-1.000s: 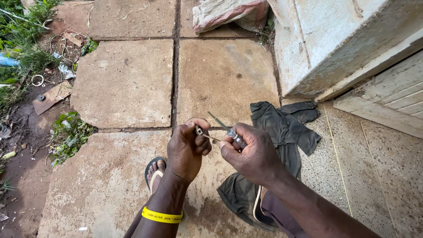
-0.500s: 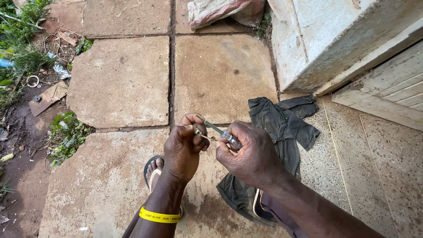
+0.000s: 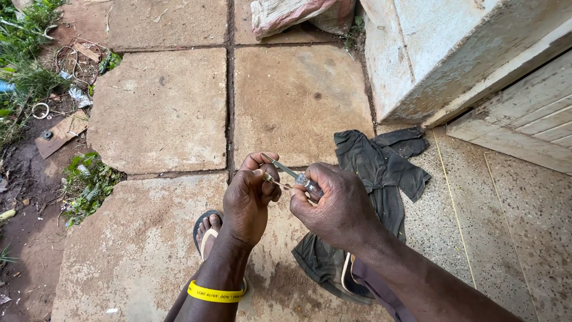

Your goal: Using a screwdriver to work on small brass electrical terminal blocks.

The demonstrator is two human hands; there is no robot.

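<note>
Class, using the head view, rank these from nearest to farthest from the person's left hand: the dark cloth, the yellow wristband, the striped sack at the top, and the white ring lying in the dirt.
1. yellow wristband, just below the left hand on its own wrist.
2. dark cloth, on the ground to the right.
3. striped sack, far up at the top edge.
4. white ring, far left in the dirt.

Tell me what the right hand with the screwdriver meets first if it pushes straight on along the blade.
Probably the left hand: the screwdriver in the right hand points up-left, its tip right by the left fingers. Depth between them is unclear.
</note>
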